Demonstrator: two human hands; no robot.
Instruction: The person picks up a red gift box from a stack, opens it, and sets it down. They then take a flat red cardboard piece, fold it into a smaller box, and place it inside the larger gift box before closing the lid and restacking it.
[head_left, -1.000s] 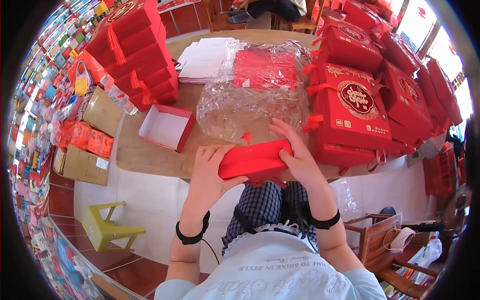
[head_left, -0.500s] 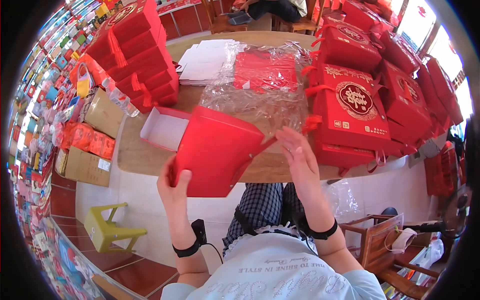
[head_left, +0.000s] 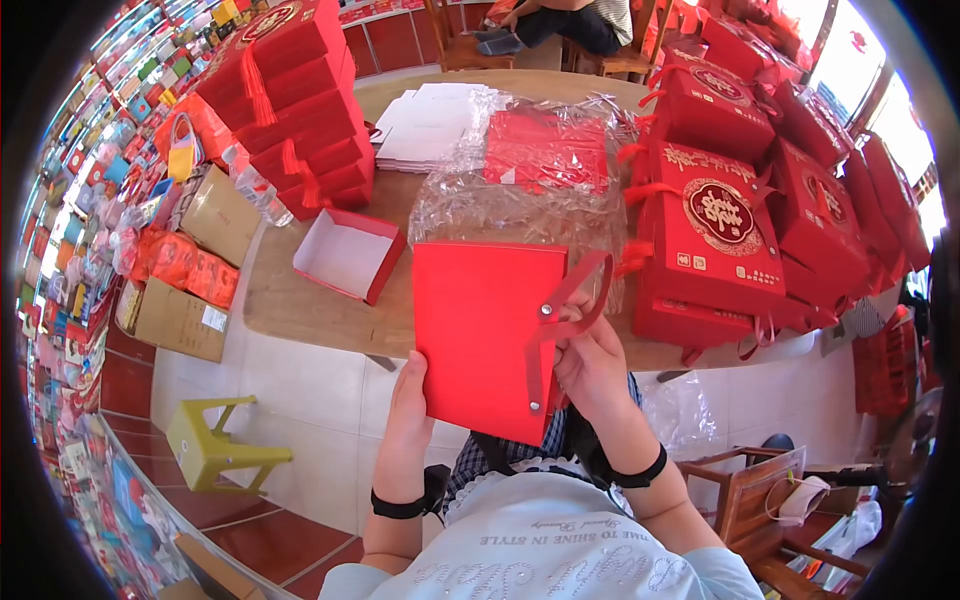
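One flat red gift box (head_left: 485, 335) is held upright above the table edge (head_left: 300, 325), gripped along its left side by the left hand (head_left: 408, 415) and at its ribbon handle (head_left: 570, 300) by the right hand (head_left: 590, 365). Crinkled cellophane (head_left: 520, 205) lies just behind. The handle could be torn from its rivets if pulled sideways.

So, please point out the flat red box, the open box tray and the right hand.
flat red box (head_left: 478, 330), head view, plain front face.
open box tray (head_left: 345, 257), head view, white inside.
right hand (head_left: 590, 365), head view, knuckles.
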